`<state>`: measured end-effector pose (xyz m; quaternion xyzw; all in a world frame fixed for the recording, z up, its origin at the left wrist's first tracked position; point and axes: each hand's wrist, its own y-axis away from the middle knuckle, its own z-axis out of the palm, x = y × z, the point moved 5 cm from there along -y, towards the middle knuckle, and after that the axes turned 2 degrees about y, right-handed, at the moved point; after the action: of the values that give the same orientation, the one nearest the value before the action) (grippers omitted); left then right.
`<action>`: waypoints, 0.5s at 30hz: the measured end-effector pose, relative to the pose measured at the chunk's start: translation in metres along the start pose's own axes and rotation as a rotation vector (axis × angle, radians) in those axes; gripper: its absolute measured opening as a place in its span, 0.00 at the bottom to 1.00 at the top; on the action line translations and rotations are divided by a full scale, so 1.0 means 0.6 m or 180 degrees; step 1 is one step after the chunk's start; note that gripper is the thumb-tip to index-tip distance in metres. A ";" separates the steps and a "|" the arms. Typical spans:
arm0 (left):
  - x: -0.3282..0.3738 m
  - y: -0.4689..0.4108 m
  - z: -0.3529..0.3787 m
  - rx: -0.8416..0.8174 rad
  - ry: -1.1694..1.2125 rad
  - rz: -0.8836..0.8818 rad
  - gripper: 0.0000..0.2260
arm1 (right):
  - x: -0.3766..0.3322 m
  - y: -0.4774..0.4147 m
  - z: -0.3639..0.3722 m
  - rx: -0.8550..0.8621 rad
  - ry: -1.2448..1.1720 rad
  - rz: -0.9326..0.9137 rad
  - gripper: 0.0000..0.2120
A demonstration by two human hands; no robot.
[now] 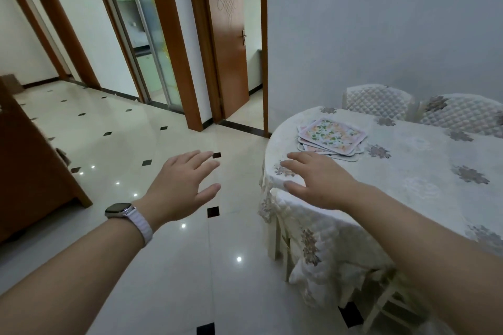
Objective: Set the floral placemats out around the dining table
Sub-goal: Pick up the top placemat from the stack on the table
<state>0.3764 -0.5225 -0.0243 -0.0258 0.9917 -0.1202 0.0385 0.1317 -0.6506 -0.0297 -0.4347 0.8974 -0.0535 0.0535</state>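
Placemats [332,136], rectangular, pink-bordered and floral-printed, are stacked askew near the edge of the round, cream-clothed bench [408,171]. The right hand [318,179] is spread empty above that edge, just short of the stack; the left hand [179,187] is held likewise over the white tiled floor [163,266]. The top mat is best slid off singly, the stack being steadied.

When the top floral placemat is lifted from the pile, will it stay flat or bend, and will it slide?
The top placemat lies flat with crisp edges, so it is probably thin, light and fairly stiff. The pile is fanned unevenly, so the mats likely slide over each other.
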 end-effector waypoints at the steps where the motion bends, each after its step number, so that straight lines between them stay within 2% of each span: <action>1: -0.005 -0.025 0.000 0.0030 0.0006 -0.0006 0.30 | 0.013 -0.025 -0.005 0.0049 0.0026 -0.0025 0.26; 7: -0.060 -0.136 0.020 0.0079 -0.0015 -0.0023 0.31 | 0.044 -0.142 0.007 0.0028 -0.0010 -0.0107 0.25; 15: -0.175 -0.256 0.111 0.0032 0.0040 0.0181 0.26 | 0.071 -0.323 0.073 -0.0069 -0.0056 -0.0045 0.25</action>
<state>0.4929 -0.6806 -0.0442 0.0034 0.9916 -0.1242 0.0357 0.2618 -0.8059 -0.0474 -0.4420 0.8943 -0.0404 0.0562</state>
